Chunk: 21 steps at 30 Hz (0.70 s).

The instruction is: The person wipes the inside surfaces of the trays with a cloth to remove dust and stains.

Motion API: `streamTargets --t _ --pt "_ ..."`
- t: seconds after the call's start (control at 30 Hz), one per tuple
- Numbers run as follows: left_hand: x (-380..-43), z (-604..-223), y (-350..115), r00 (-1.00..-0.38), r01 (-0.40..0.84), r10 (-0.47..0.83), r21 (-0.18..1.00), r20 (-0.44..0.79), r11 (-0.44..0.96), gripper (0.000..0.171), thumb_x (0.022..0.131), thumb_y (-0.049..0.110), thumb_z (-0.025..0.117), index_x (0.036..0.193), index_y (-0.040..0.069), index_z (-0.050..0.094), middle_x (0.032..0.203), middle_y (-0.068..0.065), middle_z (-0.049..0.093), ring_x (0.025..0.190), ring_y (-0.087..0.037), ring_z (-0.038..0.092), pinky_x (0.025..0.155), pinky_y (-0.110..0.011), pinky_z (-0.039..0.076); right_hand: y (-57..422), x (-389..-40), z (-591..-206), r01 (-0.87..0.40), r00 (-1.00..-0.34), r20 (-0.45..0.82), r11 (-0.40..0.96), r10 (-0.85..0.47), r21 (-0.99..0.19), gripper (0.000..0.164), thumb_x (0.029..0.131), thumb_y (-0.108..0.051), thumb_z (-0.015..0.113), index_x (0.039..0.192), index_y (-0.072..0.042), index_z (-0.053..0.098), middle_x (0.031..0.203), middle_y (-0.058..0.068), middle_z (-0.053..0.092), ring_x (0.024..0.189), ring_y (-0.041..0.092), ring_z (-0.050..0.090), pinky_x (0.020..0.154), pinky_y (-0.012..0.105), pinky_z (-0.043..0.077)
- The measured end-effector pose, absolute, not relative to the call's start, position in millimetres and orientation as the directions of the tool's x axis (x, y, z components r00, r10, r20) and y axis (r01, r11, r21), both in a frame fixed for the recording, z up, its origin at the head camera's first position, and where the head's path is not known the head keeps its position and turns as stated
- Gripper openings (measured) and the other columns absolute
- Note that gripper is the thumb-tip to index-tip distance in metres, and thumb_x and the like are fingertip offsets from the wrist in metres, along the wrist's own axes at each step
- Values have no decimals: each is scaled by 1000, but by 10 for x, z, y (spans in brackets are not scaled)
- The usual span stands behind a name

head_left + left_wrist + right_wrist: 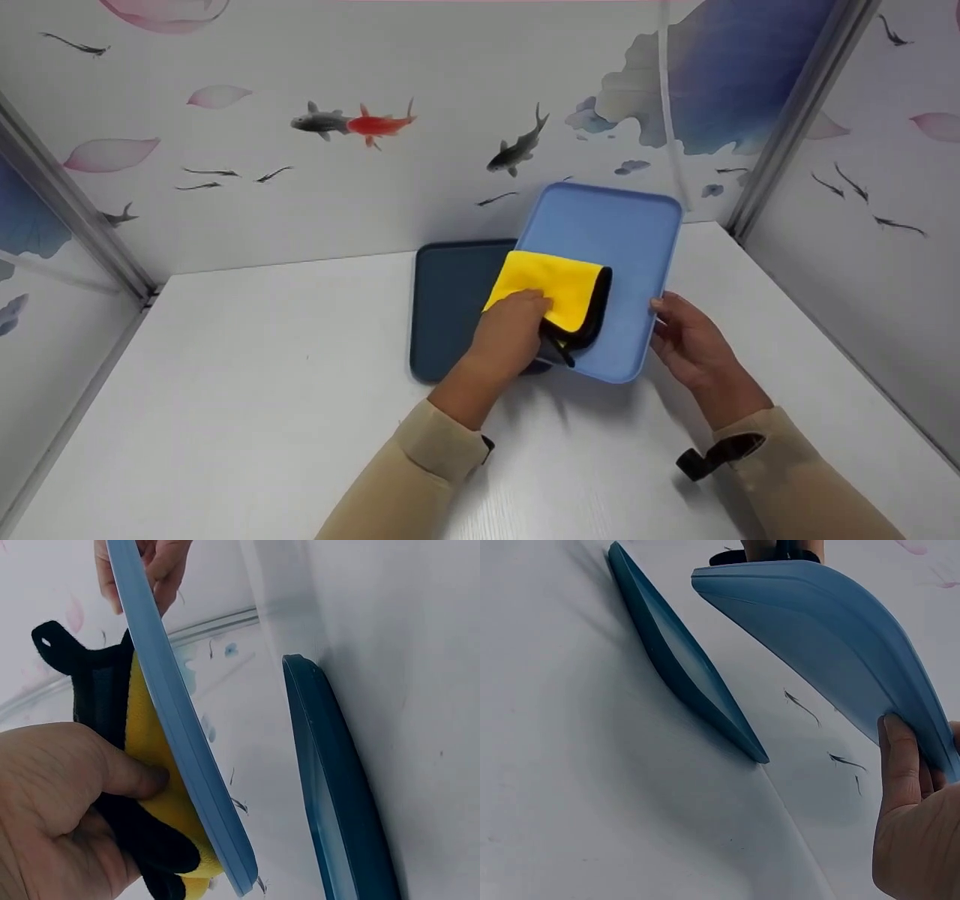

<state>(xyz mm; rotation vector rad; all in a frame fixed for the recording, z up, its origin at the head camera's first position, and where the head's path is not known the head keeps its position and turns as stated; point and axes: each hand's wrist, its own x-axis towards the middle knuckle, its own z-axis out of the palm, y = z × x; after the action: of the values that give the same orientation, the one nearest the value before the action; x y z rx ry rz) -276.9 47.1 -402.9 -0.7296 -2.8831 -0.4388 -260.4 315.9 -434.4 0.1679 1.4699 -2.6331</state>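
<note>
My left hand [508, 330] grips a folded yellow cloth [566, 277] with a black border and a small hanging loop. The cloth lies against the inner face of a light blue tray [609, 225], which is tilted and raised off the table. With thumb and fingers, my right hand [691, 341] holds that tray by its right rim. In the right wrist view, fingertips [896, 739] press on the tray's underside. Behind and to the left, a dark teal tray [448, 315] lies on the table, partly covered by the light blue one in the head view.
The white table [262, 397] stretches out to the left and in front. A white wall panel [300, 202] painted with fish and petals rises at the back. Metal corner posts [795, 127] stand at both sides.
</note>
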Motion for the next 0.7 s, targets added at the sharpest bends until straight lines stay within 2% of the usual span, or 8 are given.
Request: streamTargets --t 0.2,0.33,0.5,0.7 --pt "-2756 -3985 551 -870 489 449 242 203 838 43 99 1 65 139 16 67 138 2 68 128 -16 64 115 -31 48 3160 -2611 -4338 160 -986 -162 -556 -45 -815 30 103 -11 60 133 -12 57 128 0 68 116 15 70 99 28 58" --pt "-2719 -3967 635 -861 504 465 211 208 838 42 100 2 64 139 17 67 140 2 67 131 -15 62 116 -30 47 3158 -2611 -4346 161 -986 -160 -568 -52 -807 19 103 -11 59 121 -12 66 124 2 70 109 14 71 97 28 59" --pt "-2662 -3968 739 -831 545 502 169 237 822 42 99 1 65 137 17 68 139 1 68 130 -16 63 115 -29 48 3150 -2596 -4353 151 -988 -143 -567 -59 -810 17 105 -12 56 116 -11 70 118 2 72 101 13 73 93 28 60" --pt "-2623 -3973 853 -804 574 542 82 247 815 44 97 5 70 139 21 68 135 2 67 122 -15 66 110 -27 51 3138 -2588 -4355 152 -988 -131 -577 -78 -802 18 107 -12 55 113 -12 72 117 2 72 101 14 73 92 27 60"
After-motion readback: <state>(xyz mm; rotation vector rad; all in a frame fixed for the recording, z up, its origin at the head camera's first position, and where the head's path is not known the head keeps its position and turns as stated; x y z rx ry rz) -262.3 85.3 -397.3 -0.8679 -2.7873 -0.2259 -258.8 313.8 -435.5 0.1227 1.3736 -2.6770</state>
